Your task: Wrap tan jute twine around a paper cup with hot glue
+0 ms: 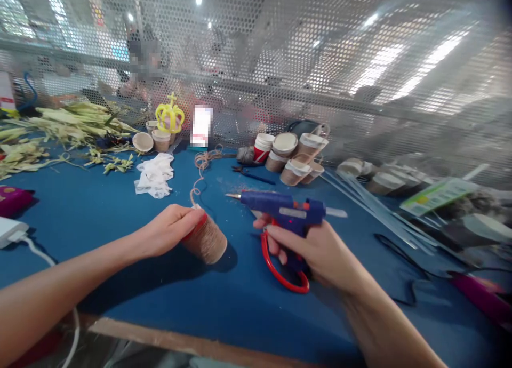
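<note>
My left hand (180, 226) is closed around a small cup (210, 242) wound with brown twine, tilted above the table. A red band shows at the cup's upper end, partly under my thumb. From that end a loose strand of twine (196, 186) runs back to a tangle. In my right hand (316, 250) is a blue glue gun (286, 205), its metal nozzle pointing left and a clear glue stick (336, 213) sticking out behind. Red-handled scissors (280, 274) show at the same hand's fingers; whether they are gripped or lie beneath, I cannot tell.
Twine-wrapped cups (296, 170) stand at the back by a perforated metal screen (248, 53). Clear glue sticks (376, 213) lie to the right. Crumpled white cloth or tissue (155, 175), dry husks (76, 117) and a yellow crown (170, 116) are at the left. A white cable (40, 250) crosses the left edge.
</note>
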A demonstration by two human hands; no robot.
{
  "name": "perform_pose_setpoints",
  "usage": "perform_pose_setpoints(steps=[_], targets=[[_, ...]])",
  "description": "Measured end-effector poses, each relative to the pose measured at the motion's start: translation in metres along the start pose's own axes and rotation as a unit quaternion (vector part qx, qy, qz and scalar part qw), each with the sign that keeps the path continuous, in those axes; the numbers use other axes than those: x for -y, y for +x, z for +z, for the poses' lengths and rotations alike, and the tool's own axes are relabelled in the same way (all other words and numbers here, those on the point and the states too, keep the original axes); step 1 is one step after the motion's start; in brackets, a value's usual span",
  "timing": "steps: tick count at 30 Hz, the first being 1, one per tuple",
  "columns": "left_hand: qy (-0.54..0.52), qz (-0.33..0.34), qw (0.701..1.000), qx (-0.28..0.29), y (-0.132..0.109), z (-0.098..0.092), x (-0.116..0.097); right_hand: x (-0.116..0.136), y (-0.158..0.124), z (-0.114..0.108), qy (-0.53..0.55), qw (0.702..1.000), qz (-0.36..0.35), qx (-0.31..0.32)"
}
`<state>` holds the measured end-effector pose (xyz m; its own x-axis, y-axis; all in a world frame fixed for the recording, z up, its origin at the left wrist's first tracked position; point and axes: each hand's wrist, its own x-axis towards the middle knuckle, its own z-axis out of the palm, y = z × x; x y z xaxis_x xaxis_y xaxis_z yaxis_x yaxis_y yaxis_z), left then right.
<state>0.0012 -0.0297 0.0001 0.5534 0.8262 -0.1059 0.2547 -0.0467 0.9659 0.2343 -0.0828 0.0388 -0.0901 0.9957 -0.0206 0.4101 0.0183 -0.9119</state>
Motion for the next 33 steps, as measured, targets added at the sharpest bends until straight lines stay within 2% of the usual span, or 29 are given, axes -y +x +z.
perform_pose_setpoints(steps=[2, 4, 9, 17, 23, 30, 33], targets=[[0.000, 0.006, 1.000, -0.020, 0.002, -0.002, 0.001, -0.001, -0.007, 0.010, -0.050, 0.999, 0.010, -0.007], [-0.003, 0.017, 1.000, -0.011, 0.003, -0.004, 0.000, -0.003, -0.011, 0.018, -0.098, 0.995, 0.015, -0.021], [0.025, 0.024, 0.999, 0.015, 0.000, -0.005, -0.007, -0.003, -0.017, 0.029, -0.141, 0.986, -0.087, -0.035], [0.054, 0.035, 0.997, 0.034, -0.002, -0.005, -0.010, -0.010, -0.021, 0.032, -0.230, 0.963, -0.139, -0.015], [0.010, 0.029, 0.998, 0.050, -0.002, -0.001, -0.009, -0.020, -0.024, 0.034, -0.238, 0.954, -0.182, -0.031], [0.006, 0.031, 0.999, 0.044, 0.000, -0.002, -0.007, -0.013, -0.022, 0.034, -0.264, 0.944, -0.191, -0.041], [-0.021, 0.029, 0.997, 0.063, 0.000, -0.001, -0.006, -0.012, -0.023, 0.034, -0.271, 0.944, -0.187, -0.020]])
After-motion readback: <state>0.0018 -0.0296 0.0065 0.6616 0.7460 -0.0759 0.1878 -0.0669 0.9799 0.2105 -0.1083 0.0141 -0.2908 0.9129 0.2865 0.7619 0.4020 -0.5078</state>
